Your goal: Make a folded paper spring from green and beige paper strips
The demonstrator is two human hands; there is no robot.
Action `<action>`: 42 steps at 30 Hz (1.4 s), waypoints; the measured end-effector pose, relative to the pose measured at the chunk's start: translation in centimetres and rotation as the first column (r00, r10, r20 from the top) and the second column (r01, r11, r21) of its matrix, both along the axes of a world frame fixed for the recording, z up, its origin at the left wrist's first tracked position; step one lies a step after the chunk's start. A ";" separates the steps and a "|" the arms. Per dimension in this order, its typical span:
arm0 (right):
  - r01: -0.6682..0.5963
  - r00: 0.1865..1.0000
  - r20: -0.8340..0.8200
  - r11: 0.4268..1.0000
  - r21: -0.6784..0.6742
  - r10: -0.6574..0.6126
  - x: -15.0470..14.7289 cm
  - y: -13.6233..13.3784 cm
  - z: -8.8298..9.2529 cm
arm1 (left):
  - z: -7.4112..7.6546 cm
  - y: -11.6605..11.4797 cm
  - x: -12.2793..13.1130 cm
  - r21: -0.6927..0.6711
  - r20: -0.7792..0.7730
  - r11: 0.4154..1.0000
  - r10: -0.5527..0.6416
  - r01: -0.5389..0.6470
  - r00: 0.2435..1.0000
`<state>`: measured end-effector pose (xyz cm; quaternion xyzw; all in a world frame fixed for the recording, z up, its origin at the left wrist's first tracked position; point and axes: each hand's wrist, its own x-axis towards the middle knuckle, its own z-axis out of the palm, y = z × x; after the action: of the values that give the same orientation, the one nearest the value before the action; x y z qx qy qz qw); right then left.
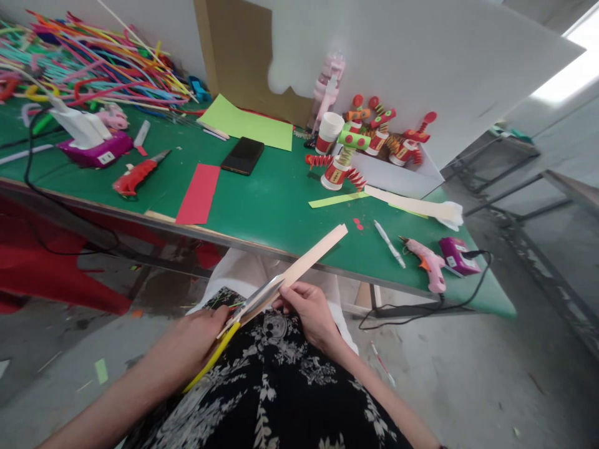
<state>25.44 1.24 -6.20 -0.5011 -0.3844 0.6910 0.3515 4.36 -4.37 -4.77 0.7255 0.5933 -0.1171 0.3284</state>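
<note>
In my left hand is a pair of scissors with yellow handles, low over my lap. Its blades lie along a pale peach paper strip, which passes between them. My right hand pinches that strip between thumb and fingers, just beside the blade tips. The far end of the strip reaches up past the table's front edge. Part of my left hand's grip is hidden behind the handles.
On the green table lie a red paper piece, a phone, a red utility knife, a white pen and a pink glue gun. Paper-cup figures stand by a white box. Pipe cleaners are heaped left.
</note>
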 end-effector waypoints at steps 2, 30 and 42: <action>0.001 1.000 0.003 1.000 -0.002 -0.001 0.0 0.0 0.0 | -0.3 -0.1 -0.1 0.016 0.002 1.000 -0.007 0.007 1.000; 0.070 0.996 -0.055 0.992 0.105 -0.065 0.2 1.4 0.8 | 1.7 -0.4 -0.7 0.116 -0.185 0.993 0.030 -0.008 0.982; 0.047 0.999 0.008 0.987 0.155 -0.049 0.3 0.8 0.8 | 1.5 0.0 0.2 0.064 -0.117 0.997 0.038 -0.031 0.992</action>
<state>25.77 2.08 -5.39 -0.4855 -0.4269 0.6475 0.4035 4.57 -4.37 -3.28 0.7168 0.6274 -0.1356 0.2722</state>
